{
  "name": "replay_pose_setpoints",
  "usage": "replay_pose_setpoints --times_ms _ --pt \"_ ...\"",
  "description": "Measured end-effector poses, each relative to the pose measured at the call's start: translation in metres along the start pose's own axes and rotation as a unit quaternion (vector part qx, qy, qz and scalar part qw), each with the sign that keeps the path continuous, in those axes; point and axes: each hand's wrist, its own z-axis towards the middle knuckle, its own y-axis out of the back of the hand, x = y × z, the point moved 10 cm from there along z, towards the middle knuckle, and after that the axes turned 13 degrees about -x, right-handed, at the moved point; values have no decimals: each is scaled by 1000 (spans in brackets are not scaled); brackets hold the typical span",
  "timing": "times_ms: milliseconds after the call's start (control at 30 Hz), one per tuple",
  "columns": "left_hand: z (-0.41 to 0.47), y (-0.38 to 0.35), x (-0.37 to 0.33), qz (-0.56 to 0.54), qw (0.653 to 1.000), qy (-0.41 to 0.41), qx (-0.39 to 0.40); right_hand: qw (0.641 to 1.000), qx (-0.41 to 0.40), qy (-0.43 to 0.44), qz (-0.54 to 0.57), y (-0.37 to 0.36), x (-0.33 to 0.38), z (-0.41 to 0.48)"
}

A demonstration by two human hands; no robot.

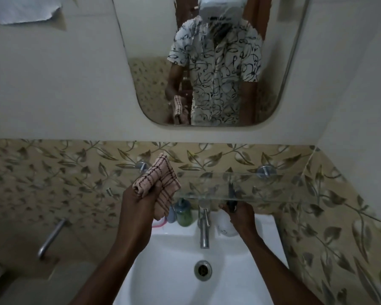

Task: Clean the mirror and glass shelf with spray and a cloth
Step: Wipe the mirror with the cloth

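We see L hand [139, 199] gripping folded checked cloth [157, 183] at left end of glass shelf [262, 188]; R hand [240, 214] curled round white spray bottle [226, 225] w/ black nozzle, just under shelf's front edge, over sink [174, 256] back rim; mirror [207, 62] above on wall; tap [204, 225] betw. hands.

a home bathroom: a white sink [176, 245] with a tap [204, 225] and drain [203, 270], a wall mirror [154, 69], a glass shelf [262, 187], leaf-patterned tiles [53, 172].
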Motion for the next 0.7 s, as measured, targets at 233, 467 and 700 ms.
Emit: replay_pose_setpoints --times_ms 233,467,700 --pt "-6 -23 10 -29 999 42 -5 999 22 23 0 4 10 -11" --pt "-14 -41 29 -144 966 213 -43 986 -77 -145 41 76 17 -90" --pt "-29 -72 23 -114 972 203 16 831 139 -290 455 26 155 -130"
